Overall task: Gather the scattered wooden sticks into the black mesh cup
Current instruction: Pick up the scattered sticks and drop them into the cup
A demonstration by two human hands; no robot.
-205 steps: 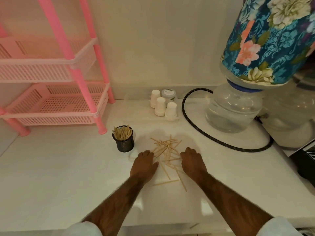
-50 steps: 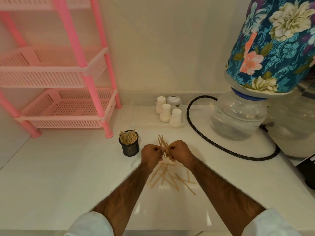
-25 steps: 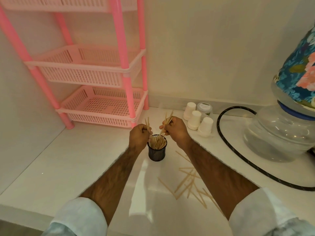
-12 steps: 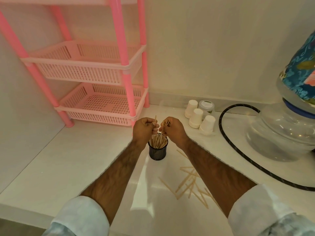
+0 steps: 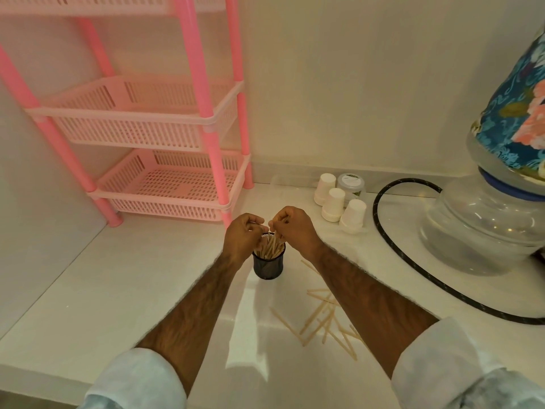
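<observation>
Hands first: both sit right over the black mesh cup (image 5: 268,262) in the middle of the frame. The left hand (image 5: 242,236) is curled with fingertips pinched together at the cup's rim, and the right hand (image 5: 292,228) is pinching a few wooden sticks (image 5: 272,245) whose lower ends are down in the cup with the rest of the bundle. Can't really tell if the left one actually has a stick in it or is just pinched near the tops.

More loose sticks (image 5: 323,318) lie crisscrossed on the white table (image 5: 118,290), lower right of the cup, partly hidden under the right forearm.

Upper left has a pink plastic rack (image 5: 165,160). Right of the hands, three upside-down white paper cups (image 5: 333,205), a black hose (image 5: 395,255) looping along the table, and a clear water jug (image 5: 483,228) under a floral cover (image 5: 519,125).
</observation>
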